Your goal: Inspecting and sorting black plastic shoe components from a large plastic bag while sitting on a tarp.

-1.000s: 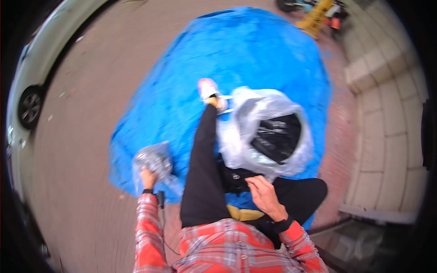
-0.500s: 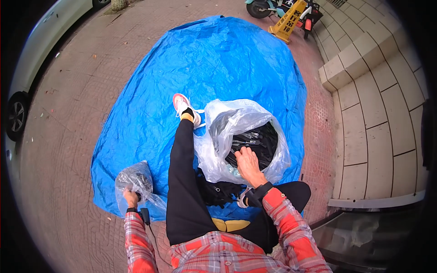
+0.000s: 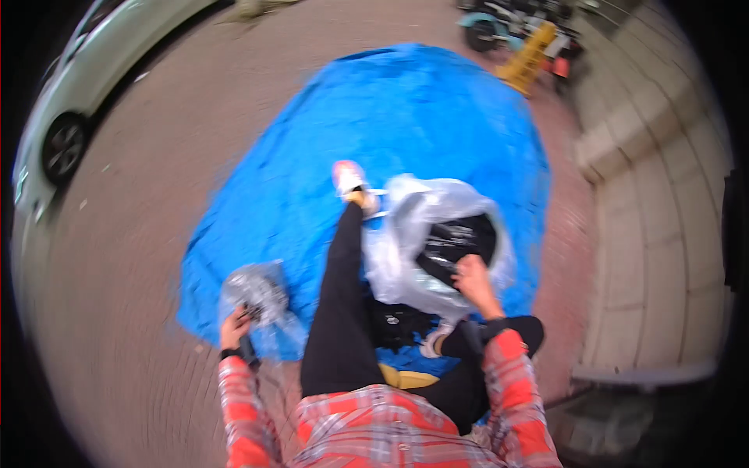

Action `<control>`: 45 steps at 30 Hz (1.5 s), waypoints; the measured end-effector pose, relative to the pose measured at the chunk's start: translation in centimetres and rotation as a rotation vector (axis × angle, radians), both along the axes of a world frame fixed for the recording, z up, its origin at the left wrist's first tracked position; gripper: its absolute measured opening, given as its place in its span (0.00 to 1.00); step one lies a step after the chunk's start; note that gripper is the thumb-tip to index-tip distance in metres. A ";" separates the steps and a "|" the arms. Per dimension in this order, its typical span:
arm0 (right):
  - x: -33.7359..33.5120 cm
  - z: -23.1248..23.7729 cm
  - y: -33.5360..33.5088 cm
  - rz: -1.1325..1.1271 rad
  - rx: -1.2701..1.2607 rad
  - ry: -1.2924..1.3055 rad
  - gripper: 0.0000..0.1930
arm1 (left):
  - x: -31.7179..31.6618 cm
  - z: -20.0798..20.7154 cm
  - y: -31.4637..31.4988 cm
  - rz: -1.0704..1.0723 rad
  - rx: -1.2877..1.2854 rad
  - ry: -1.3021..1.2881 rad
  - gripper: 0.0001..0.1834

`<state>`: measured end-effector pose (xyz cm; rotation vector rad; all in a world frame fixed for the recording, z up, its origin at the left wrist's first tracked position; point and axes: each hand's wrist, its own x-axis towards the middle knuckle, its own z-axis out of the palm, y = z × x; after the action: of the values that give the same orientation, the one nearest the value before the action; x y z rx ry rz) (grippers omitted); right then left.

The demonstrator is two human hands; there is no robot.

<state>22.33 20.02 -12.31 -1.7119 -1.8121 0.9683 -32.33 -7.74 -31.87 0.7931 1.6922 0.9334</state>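
A large clear plastic bag (image 3: 390, 261) stands with its mouth rolled open on the blue tarp, full of black strip-like pieces (image 3: 456, 238) with shiny glints. Over the near right part of its mouth is my right hand (image 3: 476, 285), fingers bent together; what they hold, if anything, is lost in blur. My left hand (image 3: 234, 327) is at the near side of a smaller clear bag (image 3: 264, 287) with dark contents. Its fingers are closed at small dark bits by the bag's opening, too smeared to name. Between my legs lies a pile of black pieces (image 3: 394, 324).
The creased blue tarp (image 3: 374, 109) lies under the bags and my outstretched leg (image 3: 339, 312). A parked car (image 3: 117, 58) stands at far left. Scooters (image 3: 488, 31) and a yellow sign (image 3: 529, 58) are at far right, beside a tiled wall (image 3: 640, 257).
The whole view has shifted and blurred. My right hand has moved from over the pieces toward the large bag's near right rim. My left hand has come out from the small bag to its near edge.
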 end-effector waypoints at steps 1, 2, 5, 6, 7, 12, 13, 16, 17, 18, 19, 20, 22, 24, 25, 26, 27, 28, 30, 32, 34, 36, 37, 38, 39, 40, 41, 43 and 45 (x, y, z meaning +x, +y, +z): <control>-0.1 0.6 -0.2 -0.009 -0.028 0.174 0.07 | 1.1 2.3 -0.7 0.124 0.166 -0.103 0.29; -1.6 2.3 -0.3 -0.124 -0.039 0.186 0.08 | 0.2 2.9 -1.8 0.143 0.114 -0.169 0.30; -0.8 5.7 -0.4 -0.303 -0.119 0.306 0.07 | 1.9 4.3 2.4 0.974 0.035 -1.180 0.09; 0.2 5.6 -0.5 -0.312 -0.132 0.354 0.07 | 2.9 4.7 3.2 0.988 0.106 -1.149 0.05; 0.0 5.7 -0.8 -0.282 -0.167 0.483 0.09 | 2.8 4.6 2.4 0.980 0.139 -1.146 0.05; -1.3 7.1 -1.7 -0.272 -0.337 0.749 0.10 | 1.5 1.5 0.1 1.168 0.046 -0.833 0.08; -1.0 7.2 -1.9 -0.273 -0.331 0.749 0.10 | 1.6 1.3 0.2 1.164 0.048 -0.837 0.08; -0.5 7.8 -2.7 -0.320 -0.362 0.922 0.12 | 1.9 1.5 0.7 1.193 0.082 -0.759 0.07; -0.5 8.1 -3.0 -0.318 -0.351 1.002 0.14 | 2.0 2.6 1.1 1.147 0.041 -0.894 0.06; -0.5 8.5 -3.3 -0.313 -0.342 1.083 0.15 | 2.3 3.8 1.4 1.099 0.000 -1.025 0.06; -1.1 9.2 -3.6 -0.298 -0.349 1.088 0.15 | 2.4 4.9 1.0 1.109 0.014 -1.021 0.06; -1.7 9.8 -4.1 -0.279 -0.260 1.042 0.15 | 2.6 5.7 0.6 1.082 0.047 -1.072 0.07; -1.4 9.7 -4.3 -0.270 -0.083 0.892 0.12 | 3.4 7.3 0.6 0.980 0.152 -1.182 0.09; 1.0 9.6 -3.8 -0.223 -0.047 0.880 0.11 | 4.1 8.8 0.2 0.867 0.324 -1.290 0.09; 1.7 9.9 -3.7 -0.184 -0.009 0.869 0.09 | 4.5 10.1 0.2 0.740 0.488 -1.387 0.10; 1.2 10.8 -4.0 -0.142 0.035 0.873 0.06 | 5.1 11.7 0.3 0.745 0.558 -1.427 0.10; 0.5 11.8 -4.5 -0.139 0.034 0.880 0.06 | 5.8 13.0 0.5 0.744 0.563 -1.421 0.10; -1.0 13.6 -5.5 -0.173 0.094 0.889 0.05 | 6.3 14.6 0.8 0.687 0.592 -1.445 0.11; -3.3 16.6 -7.2 -0.159 0.091 0.949 0.06 | 7.7 17.0 1.7 0.577 0.612 -1.359 0.13; -3.2 16.3 -8.5 -0.177 0.057 1.029 0.07 | 10.4 20.1 4.0 0.474 0.586 -1.373 0.12; -3.4 15.6 -10.1 -0.161 -0.006 0.955 0.10 | 12.6 20.7 6.0 0.348 0.543 -1.745 0.07; -5.3 17.3 -12.8 -0.188 -0.164 0.980 0.08 | 15.9 22.3 8.1 0.141 0.583 -1.770 0.06; -4.8 16.4 -13.3 -0.214 -0.242 0.927 0.09 | 17.4 23.4 8.9 0.012 0.593 -1.853 0.07; -5.2 17.1 -14.3 -0.104 -0.289 0.932 0.09 | 18.9 24.6 9.6 -0.036 0.545 -1.763 0.09; -5.4 17.1 -15.1 -0.130 -0.347 0.897 0.09 | 20.3 25.7 10.2 -0.081 0.496 -1.672 0.11; -5.9 17.3 -15.9 -0.194 -0.392 0.877 0.09 | 21.7 26.4 10.6 -0.078 0.415 -1.687 0.12; -5.6 16.4 -16.3 -0.181 -0.435 0.831 0.12 | 23.2 26.5 10.8 -0.076 0.334 -1.704 0.13; -5.0 15.5 -17.4 -0.083 -0.515 0.772 0.16 | 25.6 25.2 11.1 -0.106 0.210 -1.828 0.18; -4.9 14.9 -18.1 -0.071 -0.608 0.858 0.15 | 27.5 27.7 10.6 0.017 -0.029 -1.805 0.15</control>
<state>17.47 1.93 2.56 -1.2830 -0.9332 1.9706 -4.88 2.90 -4.20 -0.2338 0.0988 1.0318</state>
